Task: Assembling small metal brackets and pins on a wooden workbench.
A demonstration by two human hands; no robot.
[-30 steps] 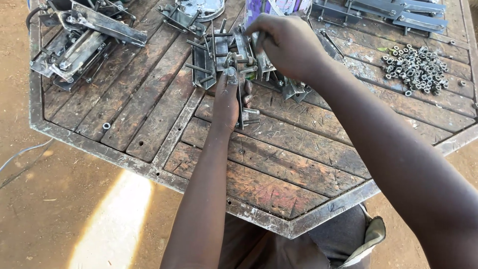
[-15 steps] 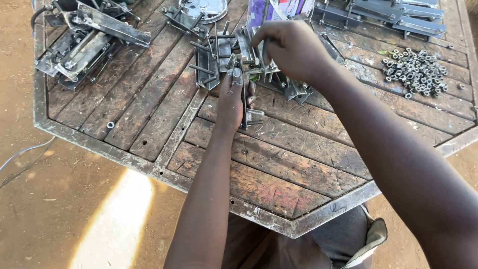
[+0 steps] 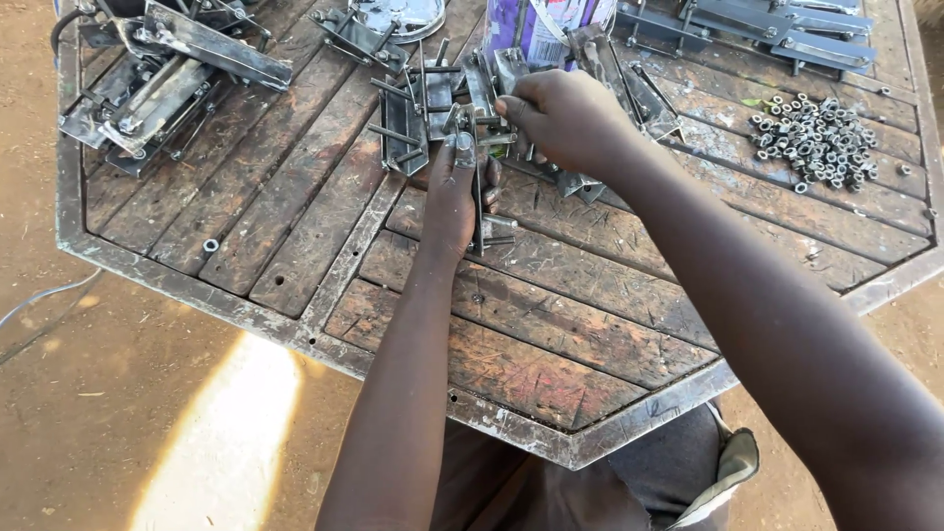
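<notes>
Nearest, the wooden-slatted table with a metal rim, angled edge toward the viewer, over bare dirt ground. On the slats, left hand wrapped around an upright metal bracket, fingers closed on it, thumb up near its top. Just beyond, right hand curled over the bracket's upper end, fingertips pinched narrow on a small part there; too small to tell what. Touching these, a cluster of similar steel brackets with bolts lying flat on the slats. Behind the right hand, a purple-and-white can. Far right, well apart, a heap of loose nuts. Far left, a pile of assembled metal frames. At the far edge, more grey metal parts. 1 stray nut near the left rim.
</notes>
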